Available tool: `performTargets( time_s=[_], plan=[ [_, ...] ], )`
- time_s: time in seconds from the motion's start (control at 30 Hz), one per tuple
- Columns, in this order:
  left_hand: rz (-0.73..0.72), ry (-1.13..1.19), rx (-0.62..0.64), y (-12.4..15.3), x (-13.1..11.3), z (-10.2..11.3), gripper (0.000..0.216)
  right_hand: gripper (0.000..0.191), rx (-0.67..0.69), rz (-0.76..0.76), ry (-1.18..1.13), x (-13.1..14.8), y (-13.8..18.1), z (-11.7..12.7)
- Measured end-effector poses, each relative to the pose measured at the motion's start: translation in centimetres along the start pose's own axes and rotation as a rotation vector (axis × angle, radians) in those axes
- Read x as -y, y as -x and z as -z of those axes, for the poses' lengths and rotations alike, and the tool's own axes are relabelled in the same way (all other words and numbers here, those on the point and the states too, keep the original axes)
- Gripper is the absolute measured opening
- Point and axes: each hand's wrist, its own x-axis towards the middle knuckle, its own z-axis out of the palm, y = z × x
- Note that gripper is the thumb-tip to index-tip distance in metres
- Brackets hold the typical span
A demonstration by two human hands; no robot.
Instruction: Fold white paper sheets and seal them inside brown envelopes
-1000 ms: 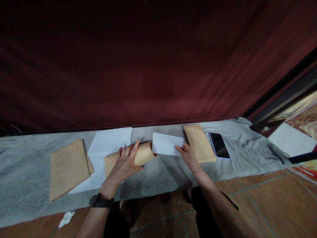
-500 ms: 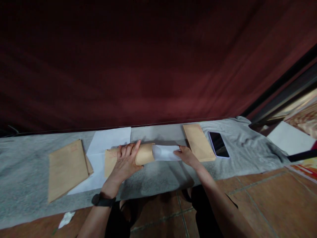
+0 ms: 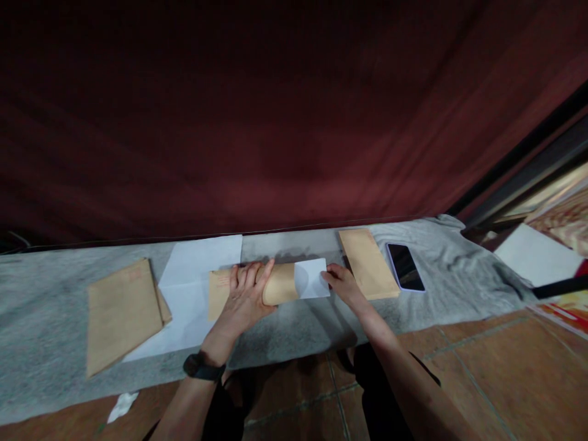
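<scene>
A brown envelope (image 3: 280,285) lies on the grey cloth (image 3: 294,324) with its right end bulged open. My left hand (image 3: 245,300) lies over it, fingers curled round the open end, a black watch on the wrist. My right hand (image 3: 340,285) pinches the right edge of a folded white paper (image 3: 312,278). The paper's left part sits inside the envelope's mouth; the rest sticks out to the right.
White sheets (image 3: 193,275) lie under the envelope's left end. A stack of brown envelopes (image 3: 119,312) is at the left, another brown envelope (image 3: 367,263) and a dark phone (image 3: 404,267) at the right. A red curtain (image 3: 275,122) hangs behind. Tiled floor (image 3: 482,380) is in front.
The white paper has been pushed left into the open envelope, so less of it shows. My left hand and the envelope have shifted slightly right.
</scene>
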Motion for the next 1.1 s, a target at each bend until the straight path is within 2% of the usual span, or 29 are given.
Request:
performTargets(
  time_s=[0.17,0.27,0.53,0.87,1.1],
  plan=[
    [-0.023,0.047,0.0,-0.4,-1.0,-0.2,0.109,0.025,-0.021,0.014,0.019,0.6,0.8,-2.2],
    [-0.037,0.063,-0.001,-0.6,-1.4,-0.2,0.107,0.023,0.02,0.009,-0.014,0.9,1.1,-3.3],
    [-0.063,0.071,0.002,-0.8,-1.5,-0.5,0.108,0.018,0.051,-0.096,0.003,1.3,1.3,-4.8],
    [-0.075,0.11,-0.028,-1.1,-1.4,-0.7,0.105,0.009,-0.144,-0.029,0.126,2.0,1.8,-5.3],
    [-0.095,0.089,-0.04,-1.1,-1.4,-0.9,0.106,0.01,-0.222,0.038,0.071,2.5,2.1,-5.4]
  ],
)
